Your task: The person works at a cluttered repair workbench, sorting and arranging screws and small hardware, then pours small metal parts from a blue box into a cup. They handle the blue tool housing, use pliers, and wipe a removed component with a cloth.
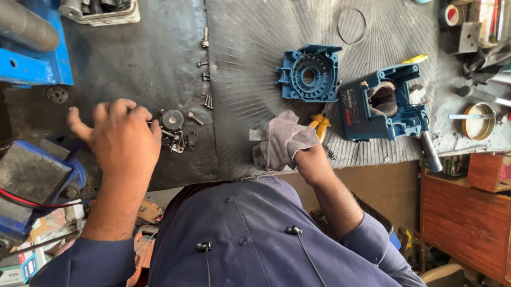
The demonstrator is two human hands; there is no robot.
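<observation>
Small metal parts at left hand, rag under right hand

Not much packaging here tbh. Lower left corner of the frame has a small cardboard box, white and light blue with an orange strip along its bottom, half tucked under other stuff. Just above it, a brownish carton pokes out beside a red cable. On the blue power tool housing, right of centre, there's a dark rectangular label with a red patch on its left face. No signs or screens anywhere.
</observation>
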